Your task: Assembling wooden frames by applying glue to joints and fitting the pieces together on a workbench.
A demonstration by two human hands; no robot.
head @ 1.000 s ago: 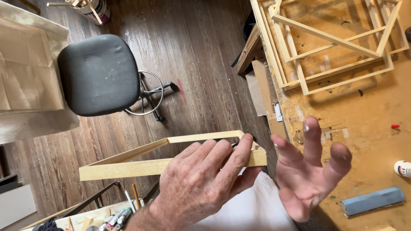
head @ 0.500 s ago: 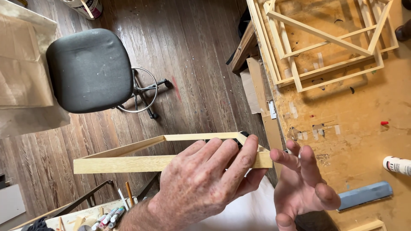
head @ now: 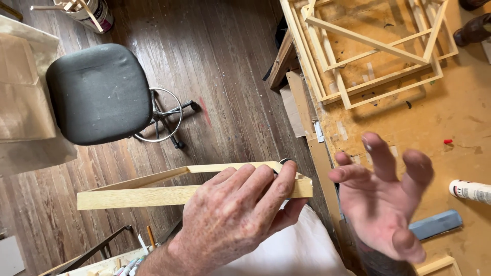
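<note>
Head view, looking down. Left hand (head: pixel 232 217) at lower centre of the frame, grip closed on a wooden frame (head: pixel 169 190), fingers wrapped over its right corner. Frame of pale strips, held level over the dark plank floor (head: pixel 225 76), stretching from lower centre toward the left edge. Right hand (head: pixel 386 197) at lower right, grip open and holding nothing, fingers spread and slightly blurred, just right of the frame's corner and apart from it. Grey padded stool (head: pixel 97 92) at upper left. Bench (head: pixel 460 117) of worn yellow board along the right side, carrying a stack of wooden frames (head: pixel 368 46) at upper right, a blue block (head: pixel 437 224) and a white tube (head: pixel 470 190) at the right edge.
</note>
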